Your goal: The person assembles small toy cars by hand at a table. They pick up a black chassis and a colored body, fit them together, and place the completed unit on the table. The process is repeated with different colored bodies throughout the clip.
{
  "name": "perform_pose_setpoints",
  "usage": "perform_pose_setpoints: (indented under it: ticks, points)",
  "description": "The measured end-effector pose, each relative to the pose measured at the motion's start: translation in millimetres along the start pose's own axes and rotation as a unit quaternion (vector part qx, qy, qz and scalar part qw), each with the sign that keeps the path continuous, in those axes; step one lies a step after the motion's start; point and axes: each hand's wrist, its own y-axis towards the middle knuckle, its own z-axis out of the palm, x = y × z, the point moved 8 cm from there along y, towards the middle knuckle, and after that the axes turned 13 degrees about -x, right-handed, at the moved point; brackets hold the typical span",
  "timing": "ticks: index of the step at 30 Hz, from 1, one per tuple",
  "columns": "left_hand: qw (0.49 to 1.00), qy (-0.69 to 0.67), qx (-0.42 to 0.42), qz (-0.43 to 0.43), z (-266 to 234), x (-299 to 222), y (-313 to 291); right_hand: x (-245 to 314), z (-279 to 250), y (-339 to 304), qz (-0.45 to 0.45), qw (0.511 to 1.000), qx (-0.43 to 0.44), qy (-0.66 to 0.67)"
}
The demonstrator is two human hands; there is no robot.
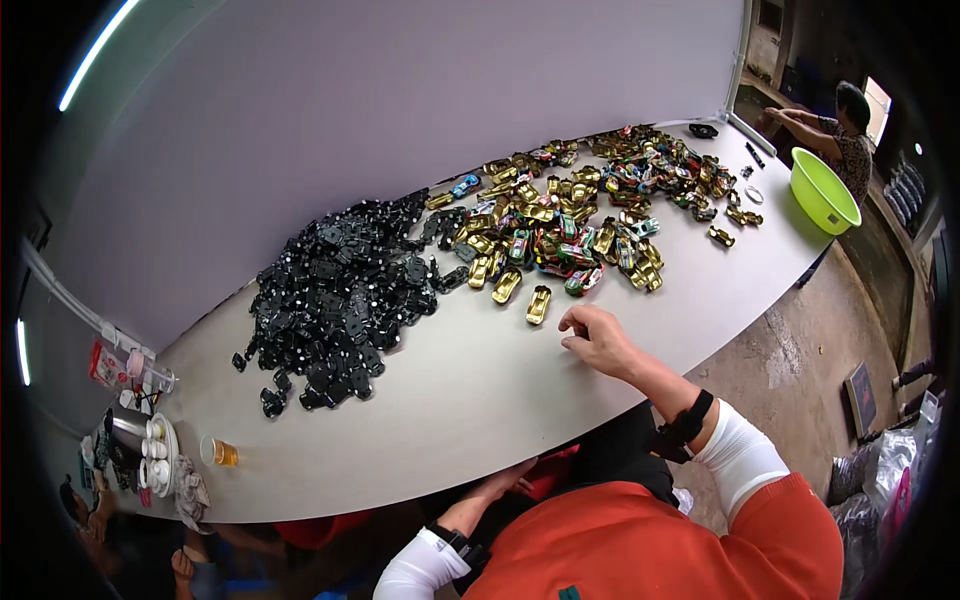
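Note:
My right hand (597, 342) is over the table with its fingers bent and apart, and I see nothing between them. Just to its left a gold toy car (538, 305) lies by itself in front of the heap. Behind it a pile of gold and multicoloured toy cars (540, 215) spreads toward the back right. My left hand (500, 484) is low at the table's front edge, by my lap. Its fingers are partly hidden, so I cannot make out whether it holds anything.
A big heap of black toy car bases (330, 290) lies left of the cars. At the left end are a cup of amber drink (220, 452) and a tray of white cups (170, 440). A green basin (825, 192) is at the right edge, near another person (850, 140).

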Motion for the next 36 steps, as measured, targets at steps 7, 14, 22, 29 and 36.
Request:
perform_pose_setpoints:
  ticks: [7,14,22,29,36]
  points:
    - [0.860,0.386,0.107,0.317,11.1,-74.9,-118.3,11.9,29.8,28.1,-0.148,0.971,-0.021,-0.185]
    - [0.732,0.192,-0.516,0.402,-210.2,-187.5,-161.2,41.2,35.3,30.3,-0.140,0.986,-0.028,-0.083]
    - [0.630,0.348,-0.624,0.303,-227.1,-220.8,-127.4,28.7,45.8,43.3,-0.053,0.993,0.095,-0.043]
    - [0.842,-0.425,0.005,0.332,-186.0,-182.7,-113.8,15.2,46.7,44.1,-0.102,0.990,0.026,-0.094]
    - [0.823,-0.453,0.108,0.326,-138.3,-171.5,-105.7,42.6,41.0,19.6,-0.085,0.955,0.084,-0.273]
